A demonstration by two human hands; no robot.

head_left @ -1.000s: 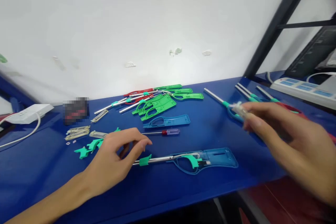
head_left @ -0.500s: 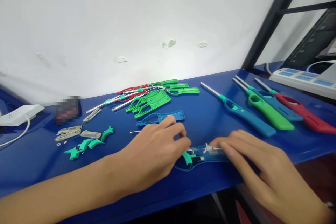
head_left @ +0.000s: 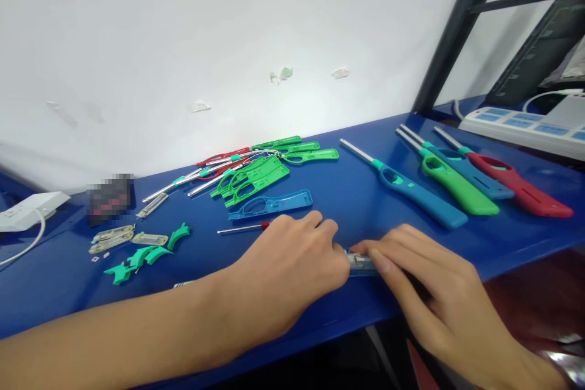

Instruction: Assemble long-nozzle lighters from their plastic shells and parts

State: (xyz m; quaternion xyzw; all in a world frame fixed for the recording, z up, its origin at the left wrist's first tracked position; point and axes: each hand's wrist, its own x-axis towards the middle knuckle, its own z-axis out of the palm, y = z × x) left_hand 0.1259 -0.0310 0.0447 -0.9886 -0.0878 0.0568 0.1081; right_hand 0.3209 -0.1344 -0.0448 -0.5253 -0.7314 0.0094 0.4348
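An opened blue lighter casing [head_left: 364, 272] lies near the table's front edge, a pale clear part showing inside it. My right hand [head_left: 429, 274] pinches its right end with thumb and fingers. My left hand [head_left: 297, 262] is closed over the casing's left portion, its fingers curled and hiding what they grip, if anything. Just beyond my left hand are a thin screwdriver [head_left: 244, 228], its red handle partly covered, and a loose blue casing half [head_left: 283, 200]. From under my left forearm pokes the metal tip [head_left: 183, 284] of the casing's tube.
Green casing halves [head_left: 262, 177] and metal tubes [head_left: 167, 189] are piled by the wall. Green triggers [head_left: 155, 255] and clear fuel tanks [head_left: 112, 237] lie left. Whole blue [head_left: 425, 198], green [head_left: 461, 186] and red [head_left: 521, 183] lighters lie right, before a power strip [head_left: 525, 125].
My left hand has moved right and now covers the casing's trigger area, closer to my right hand. The screwdriver's red handle has come into sight. The view has shifted slightly.
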